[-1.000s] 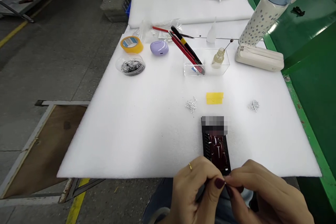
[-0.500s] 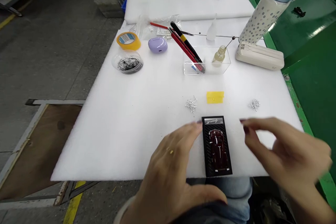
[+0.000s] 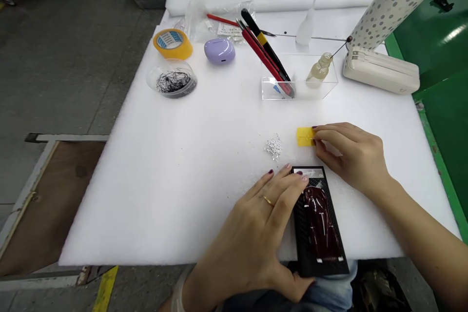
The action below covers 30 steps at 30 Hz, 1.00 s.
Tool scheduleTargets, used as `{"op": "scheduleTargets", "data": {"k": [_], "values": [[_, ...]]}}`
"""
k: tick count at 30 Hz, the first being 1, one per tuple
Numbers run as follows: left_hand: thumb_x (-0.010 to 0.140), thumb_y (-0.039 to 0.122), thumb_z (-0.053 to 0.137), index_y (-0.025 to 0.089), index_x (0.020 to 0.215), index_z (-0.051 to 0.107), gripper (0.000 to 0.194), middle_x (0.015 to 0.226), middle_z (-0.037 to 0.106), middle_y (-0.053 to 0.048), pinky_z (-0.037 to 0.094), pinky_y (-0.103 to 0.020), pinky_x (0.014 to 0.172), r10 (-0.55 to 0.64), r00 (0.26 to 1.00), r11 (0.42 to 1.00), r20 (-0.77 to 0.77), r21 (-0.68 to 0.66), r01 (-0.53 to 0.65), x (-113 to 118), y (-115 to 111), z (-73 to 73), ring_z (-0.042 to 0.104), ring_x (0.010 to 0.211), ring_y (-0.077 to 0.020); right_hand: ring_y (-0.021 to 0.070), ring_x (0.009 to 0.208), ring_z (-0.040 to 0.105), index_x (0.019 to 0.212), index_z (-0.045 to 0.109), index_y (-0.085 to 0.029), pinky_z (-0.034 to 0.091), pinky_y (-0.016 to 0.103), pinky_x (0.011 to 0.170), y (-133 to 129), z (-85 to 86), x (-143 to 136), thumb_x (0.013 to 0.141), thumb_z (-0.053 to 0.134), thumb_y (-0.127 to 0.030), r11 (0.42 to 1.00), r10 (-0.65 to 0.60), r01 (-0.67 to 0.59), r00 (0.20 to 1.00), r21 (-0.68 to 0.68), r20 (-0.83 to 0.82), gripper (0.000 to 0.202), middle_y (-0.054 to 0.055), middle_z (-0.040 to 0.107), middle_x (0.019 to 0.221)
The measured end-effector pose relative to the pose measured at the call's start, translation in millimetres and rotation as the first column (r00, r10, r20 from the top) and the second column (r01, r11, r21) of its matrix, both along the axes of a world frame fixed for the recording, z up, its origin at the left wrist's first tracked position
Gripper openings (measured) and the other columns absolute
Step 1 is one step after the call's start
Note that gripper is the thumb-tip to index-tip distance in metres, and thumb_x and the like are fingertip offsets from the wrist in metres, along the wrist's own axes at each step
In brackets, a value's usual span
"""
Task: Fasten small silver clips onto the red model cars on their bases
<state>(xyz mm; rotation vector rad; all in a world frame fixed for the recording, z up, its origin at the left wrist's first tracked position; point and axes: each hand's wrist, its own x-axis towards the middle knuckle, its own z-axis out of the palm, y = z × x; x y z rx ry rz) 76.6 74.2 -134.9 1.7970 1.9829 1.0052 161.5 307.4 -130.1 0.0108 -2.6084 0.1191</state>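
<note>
A dark red model car lies on a black base at the foam sheet's front edge. My left hand holds the base, fingertips over its far left corner and thumb at its near edge. Beyond the base, my right hand has thumb and forefinger together at the right end of a yellow tape piece; whether anything tiny sits between the fingertips cannot be made out. A small pile of silvery parts lies left of the tape.
Farther back are a tape roll, a dish of black wires, a purple case, a clear tray with pens and a small bottle, a beige case and a dotted flask.
My right hand has moved forward and left to the yellow tape. My left hand has come onto the black base. The camera view has shifted closer.
</note>
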Motion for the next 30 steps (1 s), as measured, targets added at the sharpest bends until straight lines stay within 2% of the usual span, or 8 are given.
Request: {"op": "scheduleTargets", "data": {"k": [7, 11, 14, 18, 21, 23, 27, 30], "values": [[0.065, 0.075, 0.071, 0.016, 0.156, 0.022, 0.118, 0.151, 0.054, -0.018, 0.049, -0.051, 0.123, 0.060, 0.995, 0.997, 0.075, 0.050, -0.064, 1.7, -4.3, -1.2, 0.053, 0.144, -0.0330, 0.0197, 0.090, 0.078, 0.092, 0.069, -0.019, 0.062, 0.029, 0.066, 0.7, -0.6, 0.2, 0.090, 0.062, -0.011, 0.999, -0.033, 0.033, 0.999, -0.001, 0.029, 0.011, 0.003, 0.080, 0.100], [0.067, 0.083, 0.065, 0.017, 0.157, 0.020, 0.121, 0.151, 0.055, -0.017, 0.048, -0.048, 0.124, 0.079, 0.993, 0.994, 0.092, 0.072, -0.086, 3.9, -7.0, 1.1, 0.053, 0.143, -0.0316, 0.0201, 0.089, 0.078, 0.091, 0.069, -0.018, 0.062, 0.029, 0.065, 0.3, -0.6, 0.8, 0.089, 0.063, -0.011, 1.000, -0.022, 0.022, 1.000, -0.013, 0.011, 0.010, 0.004, 0.080, 0.100], [0.076, 0.085, 0.054, 0.018, 0.159, 0.020, 0.112, 0.153, 0.053, -0.016, 0.047, -0.046, 0.125, 0.121, 0.984, 0.990, 0.133, 0.052, -0.129, 7.8, -7.4, 3.8, 0.051, 0.145, -0.0294, 0.0196, 0.089, 0.078, 0.090, 0.069, -0.019, 0.062, 0.029, 0.065, 1.3, -1.9, -0.6, 0.090, 0.061, -0.012, 0.999, -0.039, 0.039, 0.999, -0.018, 0.030, 0.011, 0.004, 0.080, 0.100], [0.084, 0.082, 0.044, 0.024, 0.160, 0.015, 0.100, 0.155, 0.051, -0.014, 0.050, -0.044, 0.122, 0.191, 0.954, 0.977, 0.229, 0.052, -0.208, 16.1, -4.7, 4.5, 0.053, 0.144, -0.0271, 0.0197, 0.087, 0.078, 0.090, 0.070, -0.021, 0.063, 0.031, 0.070, 0.7, 5.1, 2.2, 0.091, 0.061, -0.015, 0.985, -0.057, 0.063, 0.998, -0.161, 0.040, 0.011, 0.004, 0.080, 0.099], [0.085, 0.082, 0.041, 0.028, 0.160, 0.017, 0.095, 0.153, 0.053, -0.011, 0.048, -0.040, 0.124, 0.251, 0.923, 0.959, 0.292, 0.058, -0.279, 22.6, -3.5, 2.9, 0.054, 0.143, -0.0242, 0.0190, 0.087, 0.077, 0.095, 0.070, -0.024, 0.064, 0.030, 0.075, -7.6, 24.2, 15.2, 0.091, 0.065, -0.018, 0.921, -0.131, 0.139, 0.990, -0.363, 0.048, 0.008, 0.002, 0.079, 0.097], [0.083, 0.084, 0.044, 0.029, 0.159, 0.019, 0.097, 0.153, 0.054, -0.011, 0.047, -0.039, 0.125, 0.278, 0.903, 0.948, 0.328, 0.060, -0.313, 26.1, -4.1, 1.5, 0.054, 0.143, -0.0241, 0.0160, 0.080, 0.077, 0.097, 0.071, -0.026, 0.063, 0.025, 0.068, -17.7, 39.8, 27.8, 0.091, 0.068, -0.022, 0.861, -0.162, 0.188, 0.982, -0.473, 0.096, 0.007, -0.001, 0.079, 0.095], [0.076, 0.086, 0.055, 0.028, 0.159, 0.022, 0.106, 0.152, 0.054, -0.012, 0.045, -0.042, 0.126, 0.290, 0.876, 0.939, 0.386, 0.061, -0.338, 29.4, -6.4, -3.2, 0.054, 0.143, -0.0264, 0.0094, 0.070, 0.073, 0.105, 0.070, -0.028, 0.053, 0.014, 0.046, -38.9, 58.7, 46.9, 0.095, 0.065, -0.023, 0.775, -0.031, 0.171, 0.972, -0.609, 0.234, 0.013, -0.005, 0.079, 0.093], [0.082, 0.081, 0.054, 0.026, 0.158, 0.026, 0.098, 0.153, 0.055, -0.008, 0.042, -0.032, 0.128, 0.284, 0.868, 0.932, 0.407, 0.097, -0.350, 28.9, -6.2, -8.2, 0.053, 0.144, -0.0204, 0.0096, 0.077, 0.075, 0.106, 0.069, -0.028, 0.059, 0.013, 0.057, -46.1, 58.5, 48.9, 0.096, 0.062, -0.019, 0.730, 0.011, 0.176, 0.963, -0.660, 0.269, 0.015, -0.005, 0.078, 0.096]]}}
